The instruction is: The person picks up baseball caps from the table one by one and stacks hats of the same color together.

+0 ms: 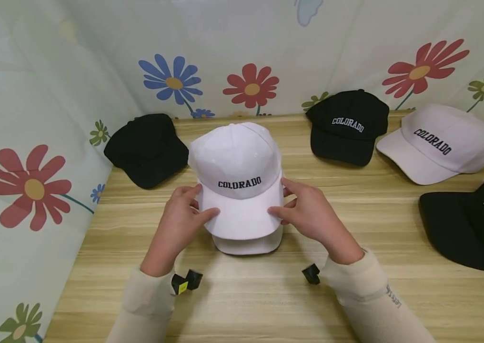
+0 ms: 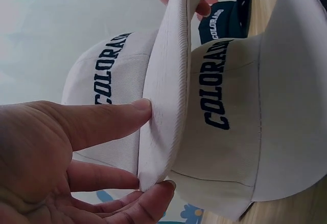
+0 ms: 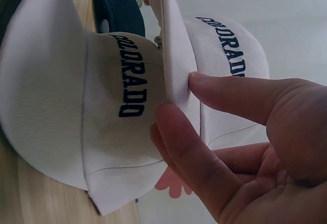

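Note:
A white cap (image 1: pixel 235 157) lettered COLORADO is at the middle of the table, its brim toward me. My left hand (image 1: pixel 180 216) pinches the left edge of its brim, thumb on top and fingers beneath. At the brim's right edge my right hand (image 1: pixel 308 209) pinches in the same way. Directly under it sits a second white cap (image 2: pixel 225 96), also lettered COLORADO; in the head view only its brim (image 1: pixel 248 245) shows. Both wrist views show the upper brim standing apart from the lower cap's crown. Whether the crowns touch is hidden.
A black cap (image 1: pixel 145 147) lies at the back left. To the right are another black cap (image 1: pixel 349 131), a pale cap (image 1: pixel 452 138) and a black cap (image 1: pixel 473 228) cut by the frame edge. A flowered curtain (image 1: pixel 310 52) borders the wooden table (image 1: pixel 250 300).

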Tool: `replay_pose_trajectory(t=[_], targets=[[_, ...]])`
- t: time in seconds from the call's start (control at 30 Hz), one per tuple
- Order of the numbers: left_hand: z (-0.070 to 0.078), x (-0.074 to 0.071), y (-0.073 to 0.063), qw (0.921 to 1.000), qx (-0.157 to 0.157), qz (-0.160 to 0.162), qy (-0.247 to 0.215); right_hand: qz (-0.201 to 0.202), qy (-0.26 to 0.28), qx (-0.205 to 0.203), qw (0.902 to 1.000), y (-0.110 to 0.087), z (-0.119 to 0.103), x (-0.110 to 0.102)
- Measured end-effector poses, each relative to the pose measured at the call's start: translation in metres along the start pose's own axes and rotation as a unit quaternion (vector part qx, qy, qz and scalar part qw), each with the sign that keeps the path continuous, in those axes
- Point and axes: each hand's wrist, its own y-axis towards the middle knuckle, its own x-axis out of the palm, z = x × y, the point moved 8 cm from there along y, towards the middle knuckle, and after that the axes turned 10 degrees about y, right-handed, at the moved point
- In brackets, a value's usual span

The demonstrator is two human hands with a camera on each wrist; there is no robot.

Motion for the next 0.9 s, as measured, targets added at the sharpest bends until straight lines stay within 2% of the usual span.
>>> replay_pose_trajectory(t=[0.5,0.9], targets=[[-0.007,0.022,0.004,0.9994,0.004,-0.028,0.022,0.001,-0.006,0.034,0.9994,-0.001,0.026,0.010],[-0.014,0.044,0.010,0.9964,0.050,-0.036,0.058,0.006,-0.036,0.021,0.9991,0.000,0.044,0.020]])
